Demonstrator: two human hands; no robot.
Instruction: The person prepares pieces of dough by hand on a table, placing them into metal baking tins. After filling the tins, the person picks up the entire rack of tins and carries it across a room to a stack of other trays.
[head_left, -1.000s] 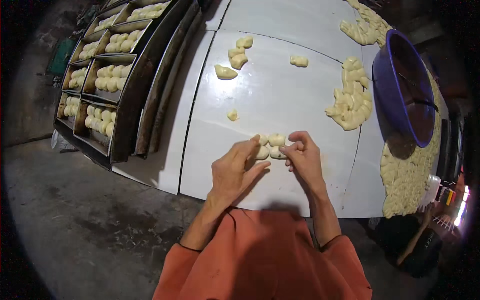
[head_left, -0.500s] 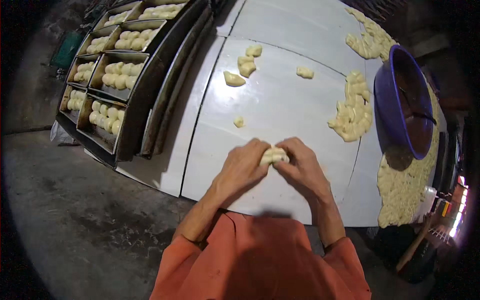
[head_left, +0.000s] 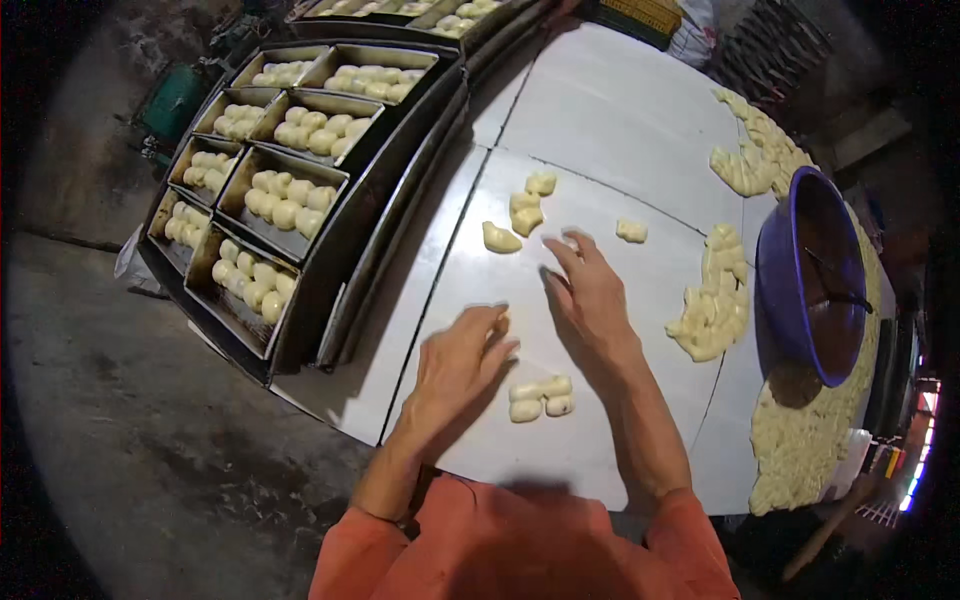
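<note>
On the white tiled table, close to my body, lies a small cluster of pale dough rolls [head_left: 541, 398] pressed side by side, with dark specks on one end. Both hands are off it. My left hand [head_left: 460, 362] is just left of and beyond the cluster, low over the table, thumb and fingers apart. A small dough bit may lie under its fingertips, but I cannot make it out. Farther out, my right hand [head_left: 588, 290] reaches with spread fingers toward the loose dough pieces [head_left: 525, 214]. Another dough piece [head_left: 631, 231] sits to its right.
At the left, dark metal pans [head_left: 345, 235] hold rows of dough balls in compartments. To the right stand a long dough lump [head_left: 712, 300] and a purple basin [head_left: 775, 270] with dark contents. A flattened dough sheet [head_left: 790, 450] spreads beneath it; more dough [head_left: 760, 150] lies at the far right.
My hands have let go of the dough rolls, which now lie on the table. Both hands have moved outward, the right one farther. The view has shifted, showing more of the far side.
</note>
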